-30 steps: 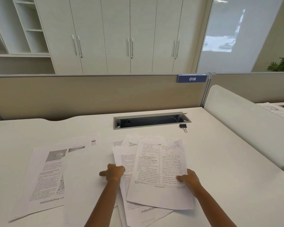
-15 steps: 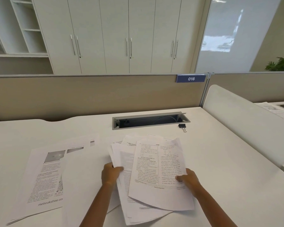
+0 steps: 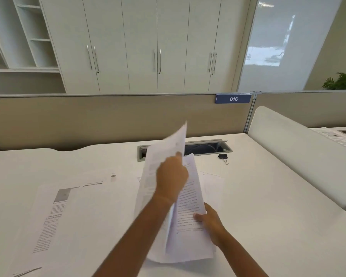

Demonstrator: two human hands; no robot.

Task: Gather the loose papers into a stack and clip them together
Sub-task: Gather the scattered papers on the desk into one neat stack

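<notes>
Far left: printed sheets point(image 3: 68, 206) lie flat and overlapping on the desk point(image 3: 268, 206), apart from both hands.

Centre: left hand point(image 3: 172, 176), back to camera, fingers curled round the left edge of a sheaf point(image 3: 190, 198). Sheaf is tilted up off the desk, top corner highest; blurred.

Right hand point(image 3: 210, 220) pinches the sheaf's lower right edge, thumb on the printed face, other fingers hidden beneath.

Further right: black clip point(image 3: 223, 156) on the desk, just beside the cable tray point(image 3: 208, 148), untouched.

Printed paper sheets point(image 3: 188, 198) (matt white); desk point(image 3: 268, 196) smooth, matt; binder clip point(image 3: 223, 156) black with metal handles.
</notes>
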